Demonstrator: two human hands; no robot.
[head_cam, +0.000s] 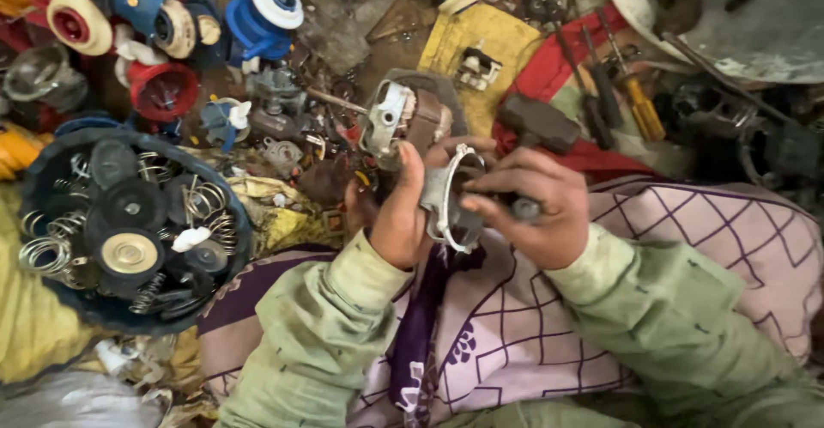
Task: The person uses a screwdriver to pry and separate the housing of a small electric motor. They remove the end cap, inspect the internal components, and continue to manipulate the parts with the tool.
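My left hand [396, 212] grips a small electric motor [403, 119] with a metal frame and a shaft that points left. My right hand [536, 206] holds a grey metal end bracket [446, 196] shaped like a ring, right against the motor's near end. Both hands touch the bracket; my left thumb lies along its rim. A dark tool handle [525, 209] sits in my right palm, mostly hidden by the fingers. Both sleeves are pale green, and my lap below is covered by a pink patterned cloth [515, 325].
A dark round tub [51, 282] at left holds springs, discs and black rubber parts. Blue, red and cream plastic motor housings [257, 20] crowd the back left. A hammer [536, 123], screwdrivers [639, 106] and a yellow cloth [481, 42] lie beyond my hands.
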